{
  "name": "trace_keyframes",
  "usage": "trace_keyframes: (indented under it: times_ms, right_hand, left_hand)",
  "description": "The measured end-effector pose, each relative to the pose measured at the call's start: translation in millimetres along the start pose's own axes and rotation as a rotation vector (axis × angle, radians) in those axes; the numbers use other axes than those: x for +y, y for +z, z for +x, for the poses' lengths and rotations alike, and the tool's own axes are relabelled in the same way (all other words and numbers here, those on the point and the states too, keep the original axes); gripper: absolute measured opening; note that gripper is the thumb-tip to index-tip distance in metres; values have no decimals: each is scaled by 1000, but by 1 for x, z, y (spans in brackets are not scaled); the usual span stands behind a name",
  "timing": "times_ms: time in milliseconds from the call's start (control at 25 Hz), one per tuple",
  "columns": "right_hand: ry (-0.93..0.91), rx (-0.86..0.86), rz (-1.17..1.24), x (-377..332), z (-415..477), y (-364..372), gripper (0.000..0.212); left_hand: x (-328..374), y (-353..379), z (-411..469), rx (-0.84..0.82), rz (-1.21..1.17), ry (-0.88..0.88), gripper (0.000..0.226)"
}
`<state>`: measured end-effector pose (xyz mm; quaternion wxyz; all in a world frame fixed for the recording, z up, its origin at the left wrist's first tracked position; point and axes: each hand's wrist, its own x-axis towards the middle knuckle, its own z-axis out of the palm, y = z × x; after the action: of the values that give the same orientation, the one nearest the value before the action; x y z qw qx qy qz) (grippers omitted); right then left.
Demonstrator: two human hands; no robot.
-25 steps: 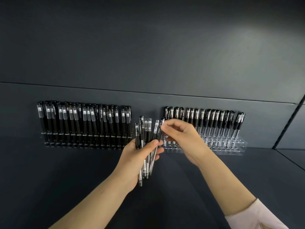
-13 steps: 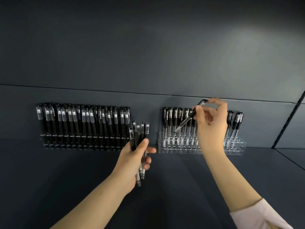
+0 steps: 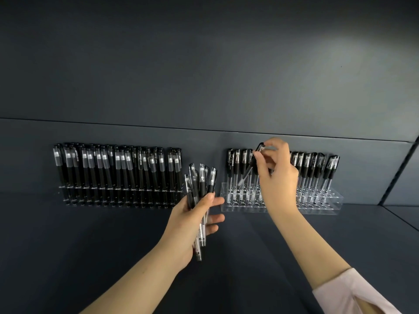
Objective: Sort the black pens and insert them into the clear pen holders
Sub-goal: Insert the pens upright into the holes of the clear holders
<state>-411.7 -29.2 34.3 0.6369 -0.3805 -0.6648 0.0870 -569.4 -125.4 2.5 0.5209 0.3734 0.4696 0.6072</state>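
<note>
Pen [image 3: 248, 170] pinched by the right hand [image 3: 277, 175] slanted, tip down-left, at the clear holder [image 3: 317, 207]; left hand [image 3: 188, 223] gripped an upright bundle [image 3: 200, 182].

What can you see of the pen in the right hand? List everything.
The pen is slim, with a black cap, a dark grip section and a clear plastic barrel. The right hand pinches it near the capped top. It is tilted, with the cap up and to the right and the lower end down-left at the top of the right clear holder, among pens standing there. Whether the end has entered a hole cannot be told.
</note>
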Motion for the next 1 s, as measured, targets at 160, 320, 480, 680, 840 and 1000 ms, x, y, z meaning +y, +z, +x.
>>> trace_keyframes:
  times_ms: [160, 320, 480, 680, 840, 1000]
  right_hand:
    - [25, -78, -41, 4, 3, 5, 21]
    - [-3, -216, -131, 9, 0, 10, 30]
    - [-20, -294, -153, 15, 1, 12, 32]
    - [-57, -307, -210, 11, -3, 10, 32]
    - [51, -380, -21, -10, -6, 4, 18]
    - [334, -564, 292, -23, -6, 0, 12]
  left_hand:
    - [0, 1, -2, -2, 76, 24, 17]
    - [0, 0, 0, -2, 107, 56, 16]
    - [-1, 0, 0, -1, 53, 50, 17]
    - [-1, -1, 0, 20, 11, 3, 20]
    - [0, 0, 0, 2, 37, 17, 21]
    - [-1, 1, -2, -57, 58, 47, 22]
